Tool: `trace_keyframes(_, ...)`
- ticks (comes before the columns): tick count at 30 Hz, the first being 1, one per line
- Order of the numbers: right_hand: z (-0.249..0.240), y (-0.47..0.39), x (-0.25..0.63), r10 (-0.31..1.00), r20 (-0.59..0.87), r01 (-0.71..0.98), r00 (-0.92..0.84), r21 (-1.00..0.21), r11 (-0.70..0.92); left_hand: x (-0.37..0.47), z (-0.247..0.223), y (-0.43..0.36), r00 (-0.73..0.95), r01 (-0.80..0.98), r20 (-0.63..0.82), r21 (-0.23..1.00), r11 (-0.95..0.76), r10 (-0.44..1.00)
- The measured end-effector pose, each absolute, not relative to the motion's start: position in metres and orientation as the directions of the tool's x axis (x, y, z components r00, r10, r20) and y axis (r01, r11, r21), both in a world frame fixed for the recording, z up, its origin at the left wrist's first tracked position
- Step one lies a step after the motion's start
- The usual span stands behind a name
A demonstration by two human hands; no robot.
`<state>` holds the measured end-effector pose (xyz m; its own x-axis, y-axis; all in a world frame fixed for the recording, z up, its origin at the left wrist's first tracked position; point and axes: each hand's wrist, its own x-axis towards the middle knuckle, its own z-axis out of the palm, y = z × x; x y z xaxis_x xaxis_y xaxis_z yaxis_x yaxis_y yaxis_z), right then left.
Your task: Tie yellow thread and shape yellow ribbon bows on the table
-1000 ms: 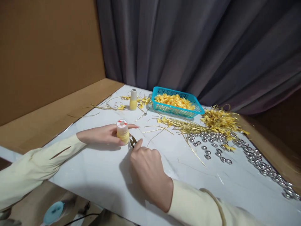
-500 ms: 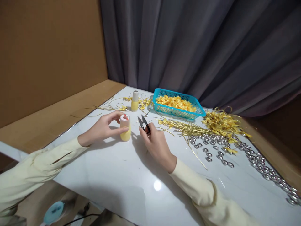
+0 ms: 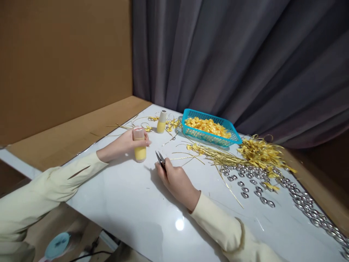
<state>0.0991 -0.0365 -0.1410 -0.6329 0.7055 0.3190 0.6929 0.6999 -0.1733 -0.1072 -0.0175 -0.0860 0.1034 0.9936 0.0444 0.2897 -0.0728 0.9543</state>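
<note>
My left hand [image 3: 124, 145] is closed around a thread spool [image 3: 140, 153] with a pale top and yellow lower part. Its thumb crosses the front, and the other fingers are partly hidden behind. Whether the spool's base touches the table I cannot tell. In my closed right hand [image 3: 177, 182] are black thread snips [image 3: 160, 159], their pointed blades a little apart and aimed away from me toward the spool. A second yellow thread spool [image 3: 161, 123] stands upright farther back, among yellow ribbon bows [image 3: 172, 124] and gold wires.
A blue basket [image 3: 212, 140] of yellow bows [image 3: 208, 126] stands at the back. Right of it lie a bundle of gold wires [image 3: 223, 154] and a heap of gold bows [image 3: 259, 153]. Many silver rings [image 3: 308, 203] spread along the right side of the white table [image 3: 131, 218].
My left hand has wrapped further round the spool and shifted slightly left. The right hand has moved a little down and left, its snips' blades now closer together. The view has shifted slightly.
</note>
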Motion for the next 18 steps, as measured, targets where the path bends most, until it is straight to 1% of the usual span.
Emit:
trace_keyframes(2,-0.147,-0.038,0.101,0.580,0.398,0.623,-0.710,-0.028,0.782,-0.114,-0.087,-0.013,0.085,0.246,-0.004,0.969,-0.017,0.996)
trace_keyframes(4,-0.153,-0.039,0.102,0.393,0.471,0.502,-0.790,0.130,0.855,-0.121,-0.091,-0.006,0.065,0.181,-0.030,0.983,0.018,0.997)
trace_keyframes(6,-0.158,-0.040,0.103,0.247,0.508,0.416,-0.825,0.250,0.874,-0.128,-0.095,0.002,0.025,0.093,-0.058,0.994,0.055,0.998)
trace_keyframes(8,-0.161,-0.040,0.103,0.199,0.522,0.394,-0.830,0.294,0.871,-0.134,-0.096,0.009,-0.021,-0.020,-0.084,0.996,0.083,0.996)
trace_keyframes(10,-0.163,-0.041,0.103,0.195,0.528,0.392,-0.826,0.290,0.873,-0.141,-0.095,0.015,-0.045,-0.121,-0.086,0.989,0.080,0.995)
trace_keyframes(12,-0.161,-0.041,0.102,0.223,0.522,0.391,-0.823,0.238,0.889,-0.147,-0.091,0.018,-0.047,-0.189,-0.072,0.980,0.062,0.996)
trace_keyframes(13,-0.159,-0.040,0.102,0.280,0.503,0.413,-0.818,0.174,0.894,-0.150,-0.088,0.018,-0.042,-0.220,-0.073,0.974,0.062,0.996)
trace_keyframes(15,-0.149,-0.037,0.104,0.484,0.419,0.521,-0.768,-0.031,0.853,-0.154,-0.082,0.017,-0.019,-0.301,-0.084,0.951,0.074,0.996)
trace_keyframes(17,-0.134,-0.032,0.107,0.715,0.299,0.672,-0.632,-0.247,0.698,-0.156,-0.076,0.015,0.014,-0.377,-0.088,0.922,0.087,0.996)
trace_keyframes(18,-0.125,-0.029,0.109,0.804,0.248,0.735,-0.541,-0.325,0.595,-0.157,-0.074,0.013,0.033,-0.398,-0.086,0.913,0.092,0.996)
